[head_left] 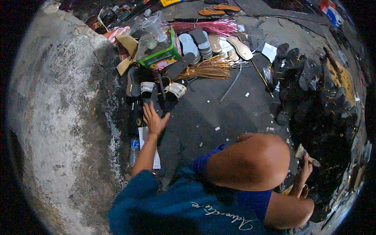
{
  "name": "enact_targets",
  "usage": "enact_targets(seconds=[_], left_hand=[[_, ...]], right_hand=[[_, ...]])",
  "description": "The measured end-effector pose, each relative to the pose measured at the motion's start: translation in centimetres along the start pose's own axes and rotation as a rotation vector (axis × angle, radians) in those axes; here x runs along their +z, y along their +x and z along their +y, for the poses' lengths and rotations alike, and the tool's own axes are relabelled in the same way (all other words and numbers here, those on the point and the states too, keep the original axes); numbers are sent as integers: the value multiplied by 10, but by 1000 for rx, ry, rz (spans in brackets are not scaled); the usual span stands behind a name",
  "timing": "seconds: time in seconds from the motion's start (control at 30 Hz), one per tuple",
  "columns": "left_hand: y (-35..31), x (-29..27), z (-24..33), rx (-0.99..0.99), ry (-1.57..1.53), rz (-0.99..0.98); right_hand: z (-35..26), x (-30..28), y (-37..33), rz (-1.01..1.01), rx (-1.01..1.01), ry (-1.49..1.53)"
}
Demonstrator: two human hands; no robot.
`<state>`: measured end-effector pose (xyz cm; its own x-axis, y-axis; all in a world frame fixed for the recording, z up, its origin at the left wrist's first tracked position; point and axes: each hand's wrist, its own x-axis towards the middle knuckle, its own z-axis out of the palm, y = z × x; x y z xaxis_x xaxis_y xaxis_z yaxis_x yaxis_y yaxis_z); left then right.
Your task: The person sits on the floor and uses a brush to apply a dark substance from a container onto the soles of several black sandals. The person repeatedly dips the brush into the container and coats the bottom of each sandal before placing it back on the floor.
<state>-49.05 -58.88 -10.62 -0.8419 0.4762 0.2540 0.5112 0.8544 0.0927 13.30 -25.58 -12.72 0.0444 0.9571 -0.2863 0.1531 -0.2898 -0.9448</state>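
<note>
My left hand (155, 122) reaches forward with its fingers spread and nothing in them. Its fingertips are just short of a pair of dark sandals with whitish straps; the left sandal (147, 87) is nearest, and the right sandal (176, 91) lies tilted beside it. Far to the right, beyond my bent knee, my right hand (304, 172) is closed around a small object (300, 151) with a pale upper part and a tan piece jutting out to the side. Its kind is unclear, as the fingers cover part of it.
A green box (159, 58) holds clear plastic cups. Stacked grey soles (188, 47), brown strips (211, 68) and pink strips (205, 26) lie ahead. Dark footwear (309, 72) is heaped at right. A water bottle (134, 152) and white paper (156, 158) lie beside my left forearm, near a concrete ledge (66, 129).
</note>
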Motion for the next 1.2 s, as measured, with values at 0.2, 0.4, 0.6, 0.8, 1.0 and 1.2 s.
enact_targets(seconds=[0.2, 0.4, 0.6, 0.8, 1.0, 1.2], left_hand=[[129, 55, 0, -631, -379, -391], [133, 92, -50, -438, -341, -340], [70, -9, -1, 21, -664, -207], [152, 34, 129, 144, -1014, -331], [190, 108, 261, 1073, -89, -97], [165, 157, 378, 1007, -125, -233]], right_hand=[[42, -68, 16, 210, -105, -77], [39, -89, 12, 214, 40, -141], [41, -118, -6, 278, 131, -97], [45, -108, -25, 278, 29, -53], [35, -104, -75, 522, -197, -100], [35, -111, -161, 686, 197, -362]])
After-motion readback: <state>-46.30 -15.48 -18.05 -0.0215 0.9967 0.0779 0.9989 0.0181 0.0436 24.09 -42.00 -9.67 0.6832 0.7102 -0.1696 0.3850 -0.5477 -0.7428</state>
